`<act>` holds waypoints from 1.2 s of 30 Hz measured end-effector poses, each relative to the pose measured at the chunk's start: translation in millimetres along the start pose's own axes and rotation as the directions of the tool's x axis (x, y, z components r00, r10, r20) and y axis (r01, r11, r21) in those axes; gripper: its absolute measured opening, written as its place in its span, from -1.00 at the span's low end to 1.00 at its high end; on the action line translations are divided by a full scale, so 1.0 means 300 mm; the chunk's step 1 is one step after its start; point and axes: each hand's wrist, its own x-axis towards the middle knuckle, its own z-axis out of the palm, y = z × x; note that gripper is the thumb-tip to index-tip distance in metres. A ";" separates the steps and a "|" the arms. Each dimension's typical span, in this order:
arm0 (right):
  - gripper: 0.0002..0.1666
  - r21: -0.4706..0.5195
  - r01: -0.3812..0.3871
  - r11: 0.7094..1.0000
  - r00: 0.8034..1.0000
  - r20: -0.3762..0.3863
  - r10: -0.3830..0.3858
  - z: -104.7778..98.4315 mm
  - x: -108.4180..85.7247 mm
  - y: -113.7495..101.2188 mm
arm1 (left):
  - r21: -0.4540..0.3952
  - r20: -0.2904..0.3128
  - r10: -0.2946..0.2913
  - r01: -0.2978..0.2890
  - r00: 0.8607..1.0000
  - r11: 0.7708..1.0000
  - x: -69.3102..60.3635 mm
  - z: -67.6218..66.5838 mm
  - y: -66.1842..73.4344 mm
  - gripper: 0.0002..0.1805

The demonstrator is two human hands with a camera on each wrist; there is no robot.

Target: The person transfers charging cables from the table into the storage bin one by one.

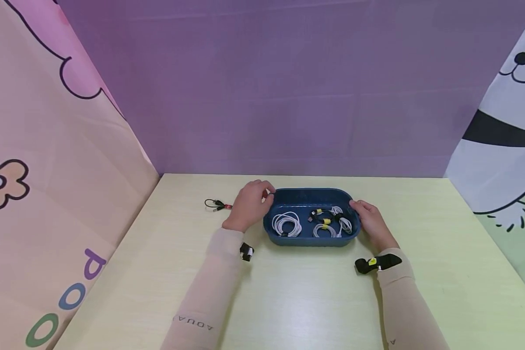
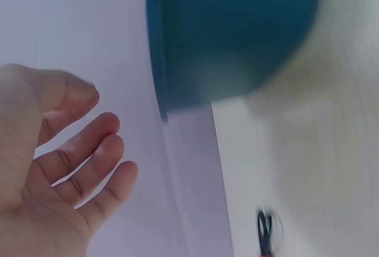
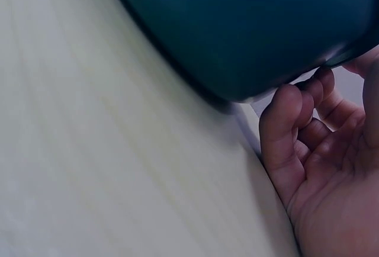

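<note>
A dark blue plastic bin point(image 1: 311, 242) stands on the table, holding several bundled cables. At its left lies a coiled white cable point(image 1: 288, 224); toward the right are a black cable point(image 1: 321, 214) with a yellow tie and more white cables point(image 1: 344, 224). My right hand point(image 1: 373, 223) grips the bin's right end, thumb at the rim and fingers curled beneath it in the right wrist view. Beside the left end is my left hand point(image 1: 250, 206), its fingers loosely bent and, in the left wrist view, apart from the bin with nothing held.
A short black cable point(image 1: 218, 204) with a red tie lies on the pale table point(image 1: 297, 296), left of my left hand. A purple cloth backdrop point(image 1: 288, 97) rises behind the table. Printed cloth panels point(image 1: 70, 160) flank both sides.
</note>
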 end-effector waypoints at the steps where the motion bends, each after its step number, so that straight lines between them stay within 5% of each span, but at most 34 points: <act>1: -0.59 -0.004 0.000 1.000 1.000 -0.001 0.000 0.000 0.001 0.001 | 0.001 -0.019 -0.014 0.014 1.000 1.000 -0.002 -0.007 -0.020 -0.81; 8: -0.58 0.020 0.027 0.999 1.000 0.008 -0.027 0.003 0.008 0.013 | 0.012 -0.060 -0.152 0.153 0.987 0.988 -0.028 -0.039 -0.163 -0.78; 16: -0.57 0.016 0.009 1.000 1.000 0.007 -0.009 0.010 0.009 0.006 | 0.126 0.096 -0.340 0.327 0.936 0.937 -0.079 -0.030 -0.268 -0.57; 20: -0.58 0.018 0.001 1.000 1.000 0.019 -0.001 0.015 -0.003 -0.018 | 0.143 0.127 -0.368 0.350 0.921 0.926 -0.094 -0.012 -0.308 -0.51; 27: -0.60 0.023 0.002 1.000 1.000 0.027 -0.003 0.030 -0.059 -0.076 | 0.096 0.095 -0.352 0.344 0.931 0.934 -0.100 -0.004 -0.322 -0.55; 36: -0.59 0.017 -0.003 1.000 1.000 0.029 0.002 0.025 -0.068 -0.084 | 0.064 0.058 -0.390 0.387 0.919 0.920 -0.101 0.000 -0.319 -0.66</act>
